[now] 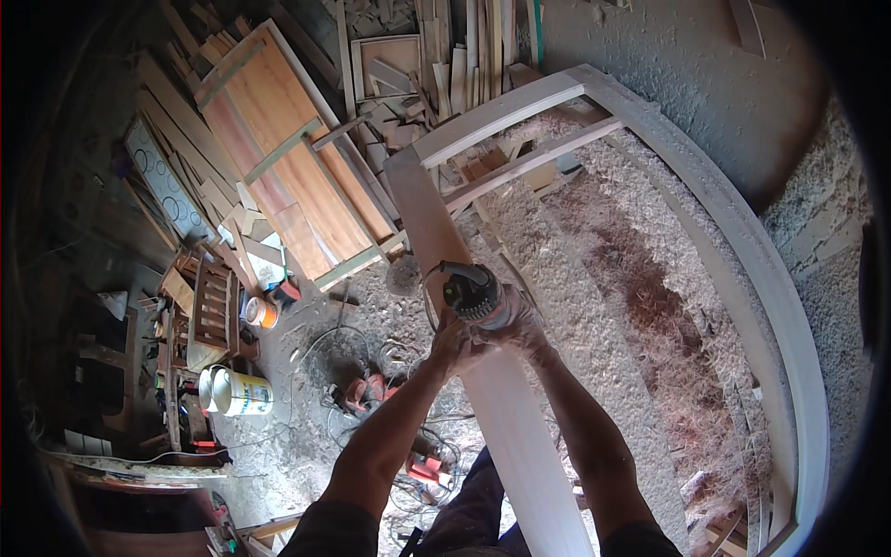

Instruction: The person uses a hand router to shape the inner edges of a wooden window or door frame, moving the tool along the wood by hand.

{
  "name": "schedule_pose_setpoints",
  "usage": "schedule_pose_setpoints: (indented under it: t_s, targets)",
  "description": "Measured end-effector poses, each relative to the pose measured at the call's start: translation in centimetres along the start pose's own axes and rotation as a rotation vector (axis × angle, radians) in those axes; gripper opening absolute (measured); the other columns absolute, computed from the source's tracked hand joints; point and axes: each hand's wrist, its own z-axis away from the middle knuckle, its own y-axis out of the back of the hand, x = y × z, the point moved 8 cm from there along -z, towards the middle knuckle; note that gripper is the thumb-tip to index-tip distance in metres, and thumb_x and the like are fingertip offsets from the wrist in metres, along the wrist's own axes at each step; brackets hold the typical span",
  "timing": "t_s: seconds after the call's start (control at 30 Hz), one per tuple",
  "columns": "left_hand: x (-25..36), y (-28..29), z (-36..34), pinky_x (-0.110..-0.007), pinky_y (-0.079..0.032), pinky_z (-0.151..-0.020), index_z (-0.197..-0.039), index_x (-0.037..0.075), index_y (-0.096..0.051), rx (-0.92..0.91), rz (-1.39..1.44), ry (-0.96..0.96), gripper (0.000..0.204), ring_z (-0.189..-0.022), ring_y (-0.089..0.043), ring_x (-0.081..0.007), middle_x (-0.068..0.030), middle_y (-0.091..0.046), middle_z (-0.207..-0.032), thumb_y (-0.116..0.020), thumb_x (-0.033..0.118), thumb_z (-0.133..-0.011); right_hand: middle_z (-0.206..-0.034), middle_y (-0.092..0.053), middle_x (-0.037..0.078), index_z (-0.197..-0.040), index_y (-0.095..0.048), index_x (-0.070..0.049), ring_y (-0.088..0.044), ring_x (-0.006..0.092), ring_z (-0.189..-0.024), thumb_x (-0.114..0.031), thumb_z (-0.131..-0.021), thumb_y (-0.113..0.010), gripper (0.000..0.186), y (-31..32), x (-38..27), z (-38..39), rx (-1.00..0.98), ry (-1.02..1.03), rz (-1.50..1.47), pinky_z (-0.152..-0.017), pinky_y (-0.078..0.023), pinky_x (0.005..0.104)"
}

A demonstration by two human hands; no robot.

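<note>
Both of my hands are wrapped round a power tool point(473, 295) with a rounded black vented top and a dark hose or cord curving over it. My left hand point(453, 345) grips its near left side, and my right hand point(522, 330) clasps the right side. The tool stands on a long flat wooden board point(506, 418), one side of a large frame. That board is pale near me and browner beyond the tool. The frame's curved rail point(789, 353) sweeps round on the right, with a crossbar point(534, 162) at the far end. What lies under the tool is hidden.
Wood shavings point(650, 306) cover the ground inside the frame. A wooden door-like panel point(288, 158) leans at the far left, beside stacked offcuts point(464, 56). White buckets point(243, 394), an orange-labelled tub point(262, 313), and red power tools point(369, 394) with tangled cords stand on the left.
</note>
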Motion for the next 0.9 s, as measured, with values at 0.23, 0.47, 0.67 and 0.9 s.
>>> schedule_pose_setpoints:
  t_s: [0.23, 0.47, 0.67, 0.9]
  targets:
    - [-0.7, 7.5, -7.9, -0.050, -0.022, -0.130, -0.132, 0.026, -0.073, 0.034, -0.658, -0.064, 0.043, -0.147, -0.048, -0.0317, -0.0100, -0.066, -0.144, -0.069, 0.048, -0.094, -0.122, -0.070, 0.009, -0.132, -0.060, -0.015, -0.064, 0.0310, -0.118, -0.038, -0.060, -0.096, 0.084, -2.0, -0.1, -10.9, -0.008, 0.018, -0.021, -0.108, -0.048, 0.0448]
    - [-5.8, 13.8, -15.2, -0.053, -0.016, -0.133, -0.158, 0.019, -0.043, -0.025, -0.362, 0.061, 0.065, -0.153, -0.038, -0.0270, -0.0081, -0.046, -0.162, -0.064, 0.045, -0.102, -0.119, -0.072, 0.011, -0.128, -0.059, -0.011, -0.072, 0.0279, -0.102, -0.043, -0.059, -0.099, 0.086, -3.6, -1.8, -21.3, -0.045, 0.122, 0.224, -0.097, -0.057, 0.0416]
    - [-5.0, 11.4, -15.4, -0.058, -0.016, -0.133, -0.162, 0.018, -0.032, -0.011, 0.786, 0.323, 0.068, -0.158, -0.029, -0.0284, -0.0090, -0.039, -0.164, -0.059, 0.043, -0.105, -0.119, -0.067, 0.006, -0.136, -0.058, -0.013, -0.066, 0.0267, -0.115, -0.051, -0.062, -0.093, 0.090, -3.7, 0.1, -21.1, -0.033, 0.272, 0.425, -0.111, -0.045, 0.0458]
    - [4.1, 7.6, -6.7, -0.057, -0.003, -0.133, -0.168, 0.007, -0.016, -0.121, -0.429, 0.061, 0.115, -0.164, -0.011, -0.0360, -0.0202, -0.024, -0.173, -0.084, 0.045, -0.083, -0.114, -0.068, 0.013, -0.137, -0.054, -0.007, -0.073, 0.0322, -0.097, -0.034, -0.065, -0.095, 0.087, -0.4, -1.0, -8.8, -0.001, 0.207, 0.340, -0.086, -0.061, 0.0422]
